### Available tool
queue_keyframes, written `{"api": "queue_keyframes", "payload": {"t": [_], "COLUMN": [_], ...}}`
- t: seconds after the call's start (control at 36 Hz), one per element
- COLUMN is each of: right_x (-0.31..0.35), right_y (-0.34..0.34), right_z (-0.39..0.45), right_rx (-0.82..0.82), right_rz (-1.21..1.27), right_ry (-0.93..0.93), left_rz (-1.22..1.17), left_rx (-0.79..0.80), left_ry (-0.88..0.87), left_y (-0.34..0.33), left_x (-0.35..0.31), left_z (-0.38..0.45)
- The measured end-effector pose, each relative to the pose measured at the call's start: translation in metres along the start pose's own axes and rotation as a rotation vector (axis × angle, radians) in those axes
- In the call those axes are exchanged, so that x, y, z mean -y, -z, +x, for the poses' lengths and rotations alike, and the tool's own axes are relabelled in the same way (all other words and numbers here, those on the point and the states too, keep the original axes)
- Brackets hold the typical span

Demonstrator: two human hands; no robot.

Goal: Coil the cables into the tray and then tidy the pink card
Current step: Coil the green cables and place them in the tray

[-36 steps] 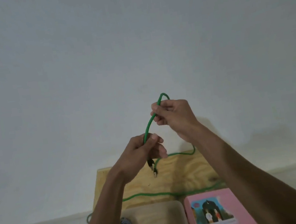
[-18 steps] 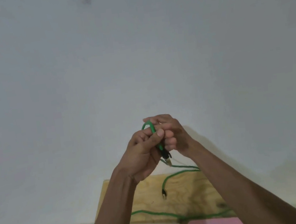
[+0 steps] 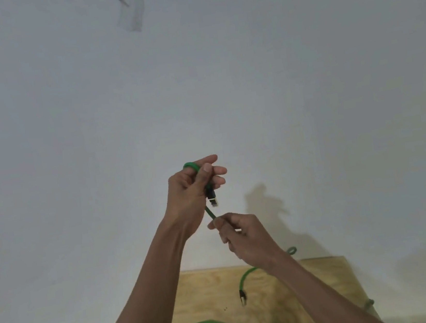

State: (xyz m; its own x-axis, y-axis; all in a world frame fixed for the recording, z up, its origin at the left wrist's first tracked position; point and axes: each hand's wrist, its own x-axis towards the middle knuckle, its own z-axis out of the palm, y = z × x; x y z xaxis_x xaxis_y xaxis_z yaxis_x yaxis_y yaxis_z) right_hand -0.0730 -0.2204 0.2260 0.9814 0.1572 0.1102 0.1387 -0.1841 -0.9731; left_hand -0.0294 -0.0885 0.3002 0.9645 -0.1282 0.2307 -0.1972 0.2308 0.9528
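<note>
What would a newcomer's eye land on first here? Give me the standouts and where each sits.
Mid-frame, against the pale wall, the left hand holds a small loop of green cable with its connector hanging down, while the right hand pinches the strand just below. Lower down, more of the cable trails across a plywood board, with its other plug lying there.

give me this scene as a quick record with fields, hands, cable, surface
left hand: raised, closed on a loop of the green cable, plug hanging below the fingers
right hand: lower, pinching the same cable
other plug: lying on the wooden board
cable slack: trails across the board's near edge
backdrop: white wall
</note>
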Motion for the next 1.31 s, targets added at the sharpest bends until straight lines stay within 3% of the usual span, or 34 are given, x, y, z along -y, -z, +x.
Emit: {"api": "queue_keyframes", "payload": {"t": [0.19,0.31,0.42,0.58,0.78,0.86,0.97,1.11,1.25,1.31], "right_x": [0.017,0.045,0.061,0.052,0.040,0.026,0.020,0.023,0.042,0.054], "right_y": [0.028,0.053,0.066,0.072,0.051,0.040,0.034,0.039,0.065,0.073], "right_z": [0.009,0.022,0.036,0.047,0.029,0.017,0.009,0.003,0.009,0.015], "right_rx": [-0.068,-0.109,-0.053,-0.102,0.031,0.004,0.008,-0.018,-0.037,-0.026], "right_rz": [-0.304,-0.440,-0.286,-0.031,0.315,0.170,0.104,-0.043,-0.179,-0.222], "right_ry": [0.179,0.297,0.297,0.279,0.100,0.053,0.040,0.083,0.203,0.273], "left_rz": [0.473,0.584,0.376,-0.096,-0.288,-0.194,-0.022,0.387,0.689,0.667], "left_rx": [0.116,0.259,0.348,0.397,0.528,0.488,0.311,0.178,0.300,0.382], "left_ry": [-0.013,0.074,0.246,0.367,0.202,0.104,0.022,-0.101,-0.022,0.054], "left_y": [0.024,0.018,0.005,-0.010,-0.027,-0.026,-0.019,-0.011,-0.006,-0.011], "left_x": [0.010,0.014,0.016,0.010,-0.003,-0.014,-0.019,-0.011,-0.001,0.002], "left_z": [0.009,-0.002,-0.014,-0.022,-0.021,-0.007,0.015,0.027,0.018,0.009]}}
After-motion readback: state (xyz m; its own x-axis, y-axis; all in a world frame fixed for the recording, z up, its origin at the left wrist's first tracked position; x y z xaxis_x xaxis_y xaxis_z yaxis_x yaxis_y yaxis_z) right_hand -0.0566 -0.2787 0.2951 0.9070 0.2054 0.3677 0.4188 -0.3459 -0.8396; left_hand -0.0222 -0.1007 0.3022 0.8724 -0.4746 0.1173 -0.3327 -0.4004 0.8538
